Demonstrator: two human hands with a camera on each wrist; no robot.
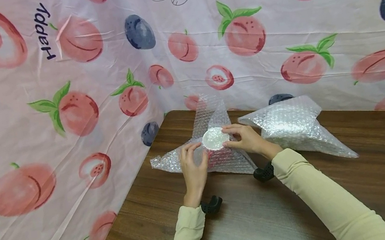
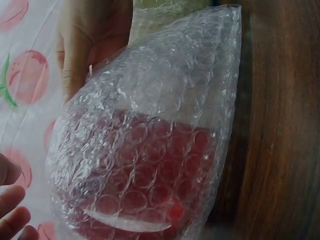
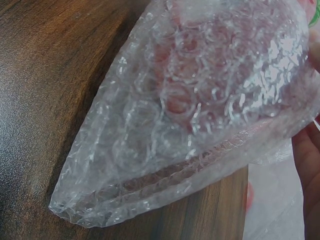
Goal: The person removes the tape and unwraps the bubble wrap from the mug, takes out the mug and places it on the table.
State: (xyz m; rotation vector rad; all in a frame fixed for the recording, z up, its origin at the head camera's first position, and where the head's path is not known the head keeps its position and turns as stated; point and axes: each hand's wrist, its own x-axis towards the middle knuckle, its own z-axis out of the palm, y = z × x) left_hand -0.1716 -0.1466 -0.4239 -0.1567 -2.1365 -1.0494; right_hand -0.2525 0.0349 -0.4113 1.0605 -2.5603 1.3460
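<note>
Cataloguing one white-topped bundle (image 1: 214, 139) in bubble wrap (image 1: 172, 160) on the table (image 1: 252, 226), we note: right hand (image 1: 248, 138) pinching its rim, presumably to steady it; left hand (image 1: 193, 170) (fingers loosely parted, gripping nothing) alongside.

Red container (image 1: 219, 158), round whitish end (image 1: 215, 138) up, sits on bench (image 1: 245, 207) in clear bubble wrap (image 1: 169, 162). Wrap's loose, w/ pointed corners L & R, tall flap at back.
</note>
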